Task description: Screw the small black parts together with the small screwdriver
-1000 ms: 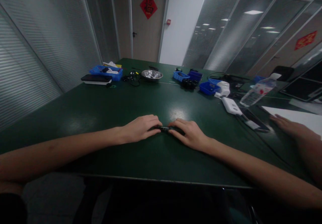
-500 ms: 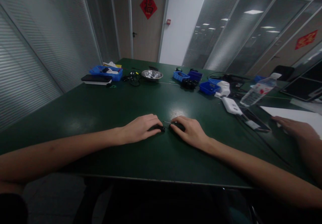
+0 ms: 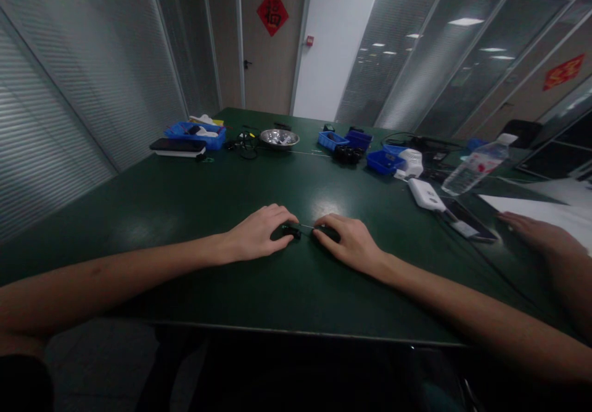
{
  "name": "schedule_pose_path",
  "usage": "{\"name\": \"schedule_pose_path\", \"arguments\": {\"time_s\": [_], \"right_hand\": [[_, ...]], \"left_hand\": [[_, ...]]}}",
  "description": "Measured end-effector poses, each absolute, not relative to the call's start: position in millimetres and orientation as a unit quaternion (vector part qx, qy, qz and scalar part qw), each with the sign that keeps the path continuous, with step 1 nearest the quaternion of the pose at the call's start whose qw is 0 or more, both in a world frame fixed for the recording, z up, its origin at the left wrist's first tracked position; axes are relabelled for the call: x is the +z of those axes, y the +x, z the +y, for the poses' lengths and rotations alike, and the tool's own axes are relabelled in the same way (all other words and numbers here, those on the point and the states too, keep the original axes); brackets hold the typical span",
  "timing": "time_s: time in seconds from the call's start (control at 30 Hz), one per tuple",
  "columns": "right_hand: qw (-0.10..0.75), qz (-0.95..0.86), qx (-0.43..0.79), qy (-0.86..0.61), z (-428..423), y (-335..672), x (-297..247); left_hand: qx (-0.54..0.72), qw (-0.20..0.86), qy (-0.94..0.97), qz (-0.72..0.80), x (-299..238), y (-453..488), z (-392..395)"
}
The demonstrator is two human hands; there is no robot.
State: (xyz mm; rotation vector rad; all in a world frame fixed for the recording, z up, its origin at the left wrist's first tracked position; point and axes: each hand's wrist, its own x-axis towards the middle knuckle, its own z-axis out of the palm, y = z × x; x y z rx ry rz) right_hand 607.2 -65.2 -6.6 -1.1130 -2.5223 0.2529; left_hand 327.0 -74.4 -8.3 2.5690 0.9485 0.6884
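Observation:
At the near middle of the green table [image 3: 185,196], my left hand [image 3: 256,233] is closed around a small black part [image 3: 292,232], with thumb and fingertips at its sides. What the part is, I cannot make out. Facing it, my right hand [image 3: 354,239] rests on the table, its fingers curled and pinching a thin metal shaft [image 3: 307,226] that looks like a screwdriver's. The handle is hidden in the palm. The shaft points left, its tip at the black part; whether they touch is too small to tell.
Another person's hand [image 3: 539,233] lies at right beside white paper [image 3: 546,208]. Nearby are a phone [image 3: 472,219], a white device [image 3: 425,194] with a cable, and a water bottle [image 3: 478,165]. Farther back stand a metal bowl [image 3: 279,139], blue bins [image 3: 383,161] and a black-and-white case [image 3: 178,147].
My left hand has shifted slightly left and up, and its fingers have changed their hold on the black part. More of the shaft shows now. My right hand has hardly moved.

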Motion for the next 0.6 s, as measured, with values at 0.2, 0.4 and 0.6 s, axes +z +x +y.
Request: {"name": "schedule_pose_path", "arguments": {"time_s": [0.2,0.4,0.6], "right_hand": [[0.188,-0.896,0.09,-0.392,-64.3,608.9,-5.5],[0.186,-0.9,0.097,-0.383,-63.5,611.9,-1.1],[0.18,-0.899,0.102,-0.386,-64.1,613.4,1.7]], "left_hand": [[0.241,0.163,0.901,0.321,-11.7,323.2,-71.2],[0.209,0.142,0.886,0.388,-10.3,271.7,-37.3],[0.17,0.07,0.783,0.594,-1.3,136.2,20.7]]}}
